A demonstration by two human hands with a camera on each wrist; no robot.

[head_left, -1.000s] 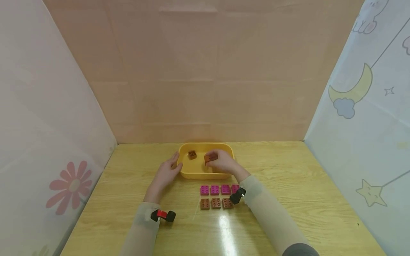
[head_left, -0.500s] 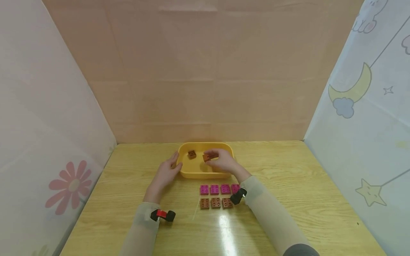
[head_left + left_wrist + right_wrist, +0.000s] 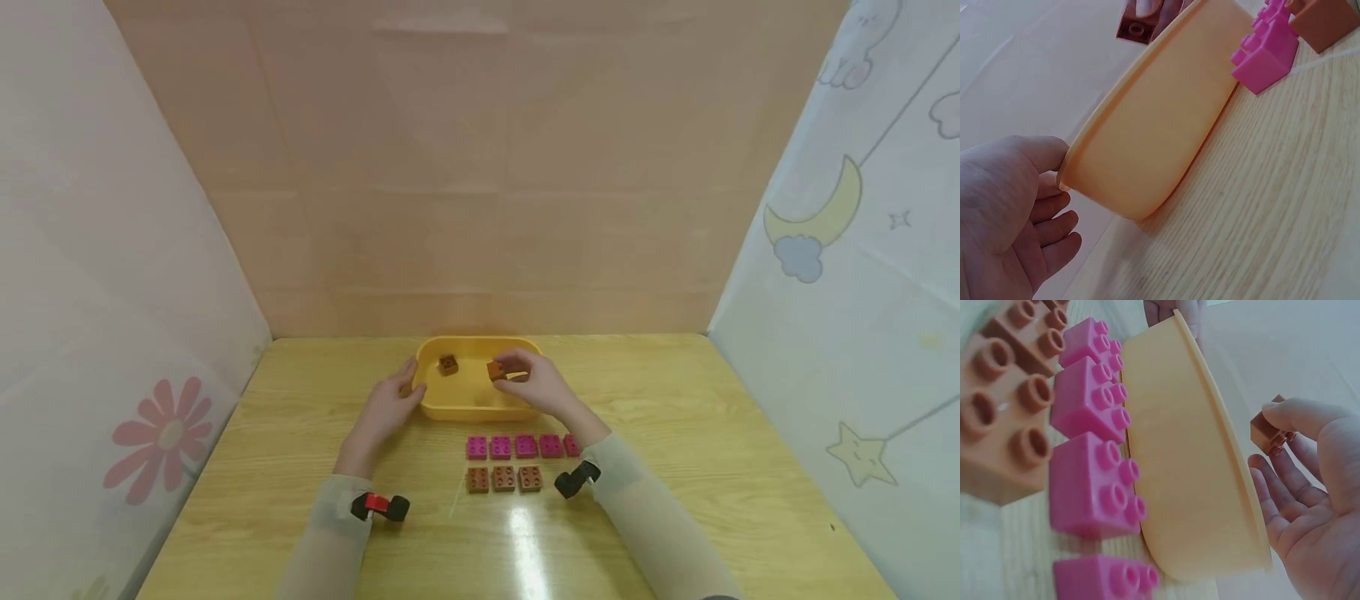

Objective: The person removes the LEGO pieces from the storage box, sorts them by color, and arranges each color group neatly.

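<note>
A yellow plastic tray (image 3: 472,413) stands near the back of the table. At its left end my left hand (image 3: 386,406) holds the rim; the left wrist view shows thumb and fingers around the tray's edge (image 3: 1065,175). Over the tray, my right hand (image 3: 546,387) pinches a brown toy building brick (image 3: 496,371) between thumb and fingertips. In the right wrist view this brick (image 3: 1265,432) is tilted, its studs turned towards the fingers. Another brown brick (image 3: 448,364) lies in the tray's left part.
In front of the tray runs a row of several pink bricks (image 3: 526,447), its right end partly hidden by my right wrist. Nearer me, three brown bricks (image 3: 504,478) form a second row. Fabric walls (image 3: 480,208) enclose the wooden table (image 3: 300,400).
Still pinching the brown brick, my right hand has shifted slightly right, and its forearm now uncovers more of the pink row. My left hand stays at the tray's left end.
</note>
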